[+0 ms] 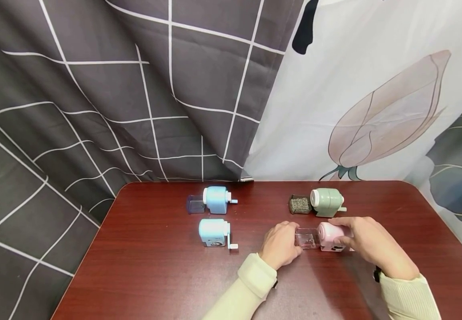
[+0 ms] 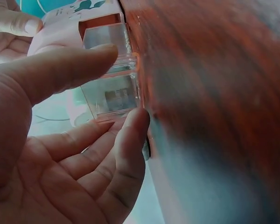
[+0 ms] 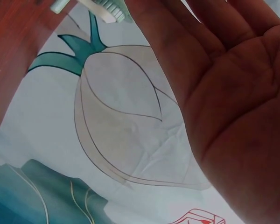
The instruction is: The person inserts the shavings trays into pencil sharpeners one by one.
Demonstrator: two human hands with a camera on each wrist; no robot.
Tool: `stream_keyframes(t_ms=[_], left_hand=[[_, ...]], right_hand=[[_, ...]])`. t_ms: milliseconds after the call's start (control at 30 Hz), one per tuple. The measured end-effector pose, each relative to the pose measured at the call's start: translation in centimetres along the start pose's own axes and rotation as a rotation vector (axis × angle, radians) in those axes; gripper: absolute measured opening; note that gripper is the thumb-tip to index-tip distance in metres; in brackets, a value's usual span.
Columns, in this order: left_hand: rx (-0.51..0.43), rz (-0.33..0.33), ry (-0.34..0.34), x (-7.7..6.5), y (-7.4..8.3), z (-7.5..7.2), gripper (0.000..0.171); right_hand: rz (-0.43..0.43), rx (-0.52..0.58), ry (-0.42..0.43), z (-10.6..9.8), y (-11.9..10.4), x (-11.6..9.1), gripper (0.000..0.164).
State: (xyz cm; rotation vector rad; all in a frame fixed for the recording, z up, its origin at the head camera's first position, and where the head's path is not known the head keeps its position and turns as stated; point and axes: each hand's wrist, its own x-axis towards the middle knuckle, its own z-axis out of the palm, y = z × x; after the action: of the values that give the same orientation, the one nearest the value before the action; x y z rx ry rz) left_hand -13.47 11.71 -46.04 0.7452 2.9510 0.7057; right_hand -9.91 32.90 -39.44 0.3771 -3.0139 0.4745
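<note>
A pink crank pencil sharpener (image 1: 328, 234) stands on the right part of the table, its clear shavings drawer (image 1: 307, 240) out on its left side. My right hand (image 1: 368, 242) grips the sharpener's body from the right, thumb in front and fingers over the top. With thumb and fingers, my left hand (image 1: 280, 246) pinches the drawer's outer end. In the left wrist view, the drawer (image 2: 113, 95) lies between thumb and fingers, near an opening in the pink body (image 2: 56, 28). The right wrist view shows the right palm (image 3: 238, 93), but not the grip.
Behind the hands, a green sharpener (image 1: 327, 202) has its drawer (image 1: 300, 205) full of shavings beside it. To the left are a blue sharpener (image 1: 216, 200) with a dark drawer (image 1: 195, 204) out and a light blue sharpener (image 1: 213, 233). Curtains (image 1: 198, 89) hang behind the table (image 1: 154, 266).
</note>
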Motion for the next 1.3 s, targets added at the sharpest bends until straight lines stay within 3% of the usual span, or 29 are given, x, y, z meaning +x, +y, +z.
stream_keyframes(t_ms=[500,1300], left_hand=[[-0.007,0.066,-0.025,0.3,0.2,0.2,0.051],[-0.031,0.044,-0.025,1.1,1.4,0.9,0.049]], right_hand=[[0.000,0.004,0.003,0.0,0.0,-0.1,0.036],[-0.008,-0.005,0.009,0.1,-0.1,0.0,0.037]])
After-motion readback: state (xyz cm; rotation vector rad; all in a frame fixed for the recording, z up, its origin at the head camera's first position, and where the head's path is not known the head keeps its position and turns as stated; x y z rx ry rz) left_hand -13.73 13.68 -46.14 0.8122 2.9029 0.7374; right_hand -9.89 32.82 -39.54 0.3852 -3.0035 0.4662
